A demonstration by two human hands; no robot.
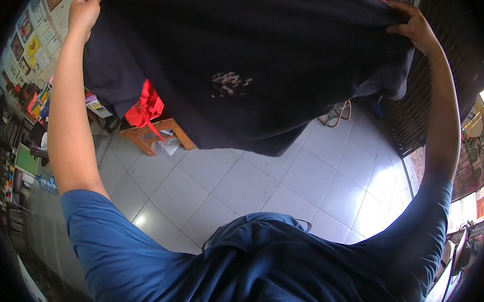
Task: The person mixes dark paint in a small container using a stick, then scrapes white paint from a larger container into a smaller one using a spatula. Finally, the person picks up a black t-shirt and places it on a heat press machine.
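Observation:
A black shirt [247, 47] hangs spread out at arm's length in front of me, with a small pale print [230, 83] near its middle. My left hand [85, 14] is raised at the upper left, its fingers closed on one upper edge of the cloth. At the upper right my right hand [417, 29] grips the opposite edge, thumb against the fabric. What look like sleeves droop below both hands. The top of the shirt runs out of the picture, and its lower hem hangs unevenly above the floor.
Behind the shirt at left, a red bag [147, 106] rests on a wooden stool [183, 135]. Grey-white floor tiles [240, 186] stretch below. A dark slatted gate [414, 100] stands at right. Along the left are cluttered shelves, a plastic bottle [47, 183] and a wall with pictures [35, 28].

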